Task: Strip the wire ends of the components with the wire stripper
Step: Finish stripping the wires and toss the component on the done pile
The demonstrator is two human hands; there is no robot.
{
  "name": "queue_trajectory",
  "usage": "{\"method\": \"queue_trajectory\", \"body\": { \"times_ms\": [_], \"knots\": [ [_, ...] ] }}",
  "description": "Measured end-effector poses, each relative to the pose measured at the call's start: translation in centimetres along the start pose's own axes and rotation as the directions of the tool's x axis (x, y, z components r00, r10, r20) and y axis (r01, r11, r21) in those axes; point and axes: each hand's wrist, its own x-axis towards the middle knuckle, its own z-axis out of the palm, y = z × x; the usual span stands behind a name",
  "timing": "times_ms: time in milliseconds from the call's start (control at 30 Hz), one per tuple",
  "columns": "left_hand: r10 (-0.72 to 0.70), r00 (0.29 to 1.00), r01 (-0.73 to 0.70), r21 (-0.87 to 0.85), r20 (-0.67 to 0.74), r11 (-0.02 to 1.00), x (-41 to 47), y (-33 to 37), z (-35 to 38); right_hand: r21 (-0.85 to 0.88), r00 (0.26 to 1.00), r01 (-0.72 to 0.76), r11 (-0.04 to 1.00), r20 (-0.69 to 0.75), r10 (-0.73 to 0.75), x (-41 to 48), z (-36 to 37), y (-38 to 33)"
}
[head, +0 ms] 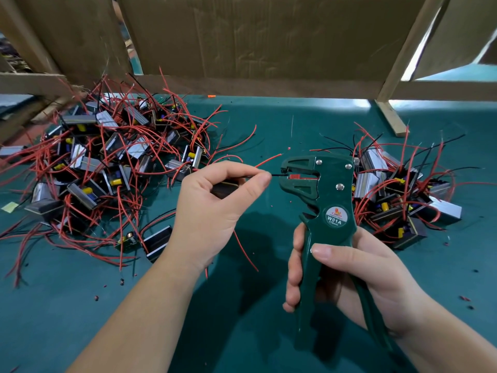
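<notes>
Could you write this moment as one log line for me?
left hand: pinches black wire | right hand: grips wire stripper | wire tip: at stripper mouth | stage: feeding wire in

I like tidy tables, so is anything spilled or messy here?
Yes. Tiny red bits lie scattered on the green table, probably stripped wire coating. The components sit in two tangled piles, the left heap and the right heap, with wires poking out everywhere. Nothing looks broken.
</notes>
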Motion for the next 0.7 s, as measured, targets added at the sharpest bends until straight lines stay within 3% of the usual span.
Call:
{"method": "queue_trajectory", "body": {
  "times_ms": [400, 600, 700],
  "knots": [
    [0.0, 0.999, -0.001, 0.017, 0.037, 1.0, -0.1, 0.1, 0.0, -0.01, 0.999, -0.011, 1.0, -0.051, 0.011, -0.1, 0.4, 0.1],
    [-0.131, 0.989, 0.125, 0.096, 0.062, 0.988, 0.0, -0.8, 0.2, -0.058, 0.938, 0.005, 0.998, -0.346, -0.025, 0.3, 0.8, 0.2],
    [-0.239, 0.964, 0.226, 0.117, 0.117, 0.967, -0.4, -1.3, 0.6, 0.036, 0.924, 0.096, 0.995, -0.375, -0.076, 0.8, 0.7, 0.1]
  ]
}}
